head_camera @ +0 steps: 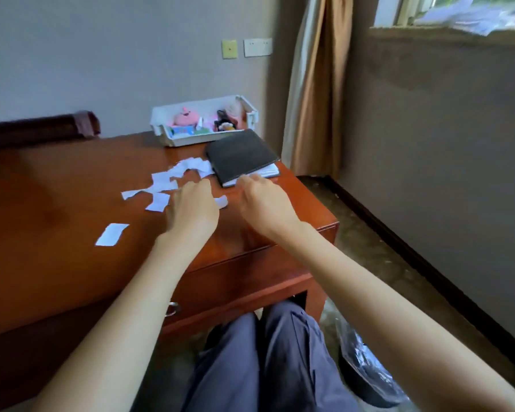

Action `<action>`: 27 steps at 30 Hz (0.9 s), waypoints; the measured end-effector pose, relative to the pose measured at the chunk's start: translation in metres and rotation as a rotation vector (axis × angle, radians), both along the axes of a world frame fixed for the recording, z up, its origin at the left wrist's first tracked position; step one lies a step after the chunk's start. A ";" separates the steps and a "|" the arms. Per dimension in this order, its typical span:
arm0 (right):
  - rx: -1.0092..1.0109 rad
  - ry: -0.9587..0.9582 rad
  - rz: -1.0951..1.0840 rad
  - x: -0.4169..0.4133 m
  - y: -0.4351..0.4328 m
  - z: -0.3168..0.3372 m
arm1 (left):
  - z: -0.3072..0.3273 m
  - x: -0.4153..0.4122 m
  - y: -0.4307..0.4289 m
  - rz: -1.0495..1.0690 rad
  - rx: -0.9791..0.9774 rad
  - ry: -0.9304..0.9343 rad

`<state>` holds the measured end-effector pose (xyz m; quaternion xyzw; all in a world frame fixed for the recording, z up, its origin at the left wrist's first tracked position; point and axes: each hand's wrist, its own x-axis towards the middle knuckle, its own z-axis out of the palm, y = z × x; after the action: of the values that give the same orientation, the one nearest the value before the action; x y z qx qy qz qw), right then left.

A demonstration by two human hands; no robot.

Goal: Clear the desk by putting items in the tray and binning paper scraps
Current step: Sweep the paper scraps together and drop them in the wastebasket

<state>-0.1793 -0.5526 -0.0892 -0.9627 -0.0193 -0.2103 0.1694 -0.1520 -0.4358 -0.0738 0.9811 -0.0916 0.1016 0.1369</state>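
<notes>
Several white paper scraps lie scattered on the brown wooden desk; one scrap lies apart near the front. A black notebook lies at the desk's right end, in front of a white tray that holds a pink plush toy and small items. My left hand reaches over the scraps with fingers stretched forward. My right hand reaches toward the notebook's near edge, fingers extended, fingertips at or just short of its pages. Neither hand holds anything.
A bin with a black plastic liner stands on the floor at my right, below the desk's end. A tan curtain hangs behind the desk corner. A dark chair back shows behind the desk's left side. My legs are under the desk drawer.
</notes>
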 end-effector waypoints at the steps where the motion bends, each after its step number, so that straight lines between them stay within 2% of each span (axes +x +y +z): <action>1: -0.005 0.023 0.057 0.009 0.016 -0.004 | -0.003 0.002 0.018 0.052 0.017 0.011; 3: -0.036 0.084 0.123 0.025 0.043 -0.012 | -0.012 0.009 0.050 0.166 0.051 0.052; 6: -0.071 0.197 0.129 0.046 0.070 -0.024 | -0.031 0.021 0.084 0.303 0.063 0.229; 9: -0.074 0.282 0.181 0.064 0.085 -0.030 | -0.047 0.033 0.099 0.239 0.002 0.318; 12: 0.019 0.202 0.193 0.077 0.088 -0.030 | -0.053 0.047 0.103 0.085 -0.132 0.236; 15: 0.025 0.030 0.099 0.091 0.083 -0.028 | -0.054 0.067 0.108 0.075 -0.189 0.087; 18: -0.034 0.140 0.176 0.109 0.080 -0.031 | -0.049 0.086 0.110 0.065 -0.207 0.062; 21: -0.101 0.337 0.231 0.129 0.079 -0.035 | -0.049 0.104 0.112 -0.088 -0.108 0.171; 24: -0.036 0.311 0.251 0.139 0.076 -0.037 | -0.053 0.117 0.113 -0.136 0.052 0.261; 27: -0.001 0.261 0.195 0.134 0.071 -0.037 | -0.053 0.116 0.111 -0.058 0.012 0.116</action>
<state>-0.0452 -0.4819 -0.1261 -0.9755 -0.0906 -0.0661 0.1894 -0.0358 -0.3244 -0.1273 0.9831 -0.1124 0.0402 0.1390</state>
